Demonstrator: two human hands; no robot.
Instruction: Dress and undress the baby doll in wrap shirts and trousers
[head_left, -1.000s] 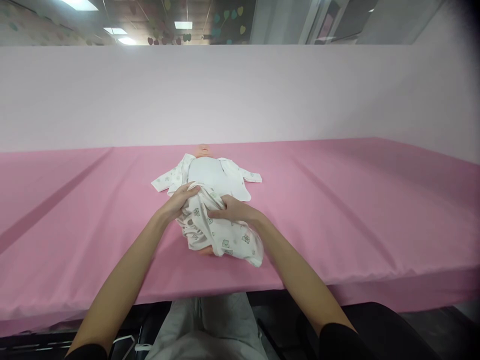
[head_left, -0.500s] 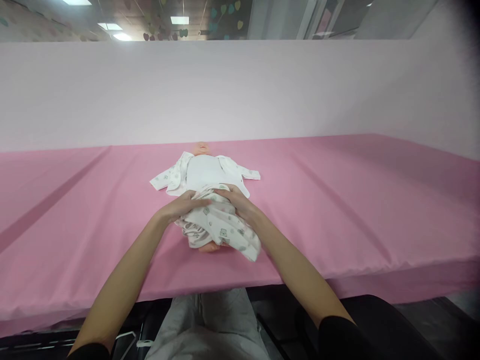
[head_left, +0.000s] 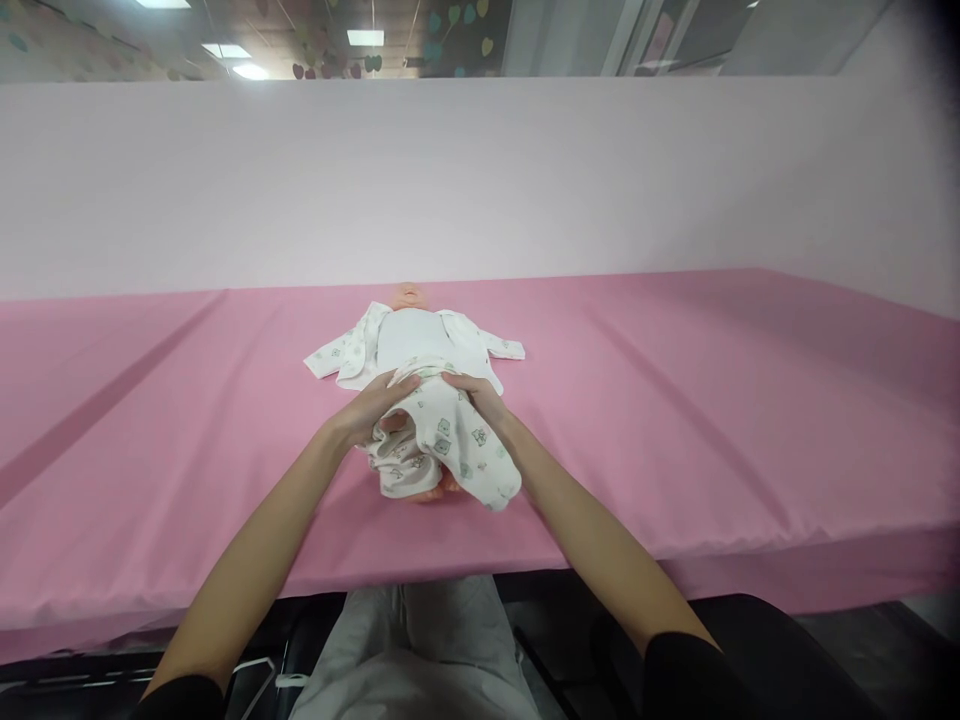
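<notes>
Both hands pinch the waistband of the printed trousers: left hand and right hand gripping either side. Below the grip the legs look covered; beyond it, the doll lies with its jacket open, unfastened.

Soft printed cotton baby trousers, matt and crumpled; the counter wears smooth matt pink cloth.
</notes>
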